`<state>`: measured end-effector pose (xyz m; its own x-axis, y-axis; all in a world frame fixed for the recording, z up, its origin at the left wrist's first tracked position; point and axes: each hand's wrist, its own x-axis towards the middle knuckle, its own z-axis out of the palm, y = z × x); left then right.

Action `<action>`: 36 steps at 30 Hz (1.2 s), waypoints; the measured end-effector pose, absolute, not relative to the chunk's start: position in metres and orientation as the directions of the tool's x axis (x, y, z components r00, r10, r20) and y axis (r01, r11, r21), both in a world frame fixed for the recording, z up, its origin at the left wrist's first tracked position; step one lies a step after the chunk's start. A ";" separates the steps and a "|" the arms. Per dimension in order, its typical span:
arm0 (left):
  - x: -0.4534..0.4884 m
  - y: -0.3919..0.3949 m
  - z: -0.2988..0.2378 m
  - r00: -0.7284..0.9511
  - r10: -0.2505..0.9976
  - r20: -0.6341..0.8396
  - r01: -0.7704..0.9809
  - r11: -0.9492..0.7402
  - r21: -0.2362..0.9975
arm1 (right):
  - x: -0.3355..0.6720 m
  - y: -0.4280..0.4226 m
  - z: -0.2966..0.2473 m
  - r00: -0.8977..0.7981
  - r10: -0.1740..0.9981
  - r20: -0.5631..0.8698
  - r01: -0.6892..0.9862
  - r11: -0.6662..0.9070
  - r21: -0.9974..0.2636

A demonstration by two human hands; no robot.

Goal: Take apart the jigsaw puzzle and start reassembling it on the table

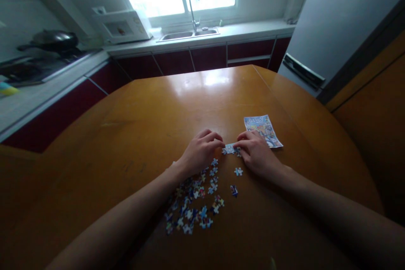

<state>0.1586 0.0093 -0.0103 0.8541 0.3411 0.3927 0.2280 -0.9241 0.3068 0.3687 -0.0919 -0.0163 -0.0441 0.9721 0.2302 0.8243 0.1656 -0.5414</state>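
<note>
Both my hands rest on a round wooden table (133,126). My left hand (200,152) and my right hand (257,152) meet over a small strip of joined puzzle pieces (230,149), fingertips pinched on its two ends. Under my left forearm lies a heap of loose puzzle pieces (196,202). Two single pieces (238,171) lie apart near my right wrist. A printed picture card (262,130) lies just beyond my right hand.
Behind the table runs a kitchen counter with a sink and tap (193,29) under a bright window. A white microwave (122,27) stands at left, a wok (53,41) on the stove. A grey fridge (332,25) is at right.
</note>
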 end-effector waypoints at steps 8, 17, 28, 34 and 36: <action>0.158 0.007 -0.007 0.891 0.313 0.327 0.239 -0.939 0.248 | 0.369 -0.091 -0.018 -0.041 0.971 0.234 0.823 0.165 -0.543; 0.156 0.004 -0.004 0.922 0.323 0.215 0.284 -0.939 0.194 | 0.370 -0.090 -0.019 -0.052 0.970 0.235 0.831 0.173 -0.529; 0.160 0.001 -0.010 0.921 0.301 0.248 0.238 -0.937 0.256 | 0.379 -0.090 -0.014 -0.071 0.974 0.217 0.873 0.166 -0.458; 0.162 -0.002 0.001 0.855 0.390 0.342 0.260 -0.893 0.368 | 0.382 -0.088 -0.013 -0.059 0.972 0.227 0.863 0.164 -0.477; 0.164 -0.008 0.006 0.835 0.434 0.338 0.292 -0.870 0.397 | 0.383 -0.088 -0.012 -0.040 0.966 0.256 0.855 0.166 -0.491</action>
<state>0.1643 -0.0082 0.0063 0.8351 0.4343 0.3377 0.2920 -0.8702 0.3969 0.3831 -0.0881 -0.0118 -0.0400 0.9657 0.2564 0.8555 0.1657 -0.4906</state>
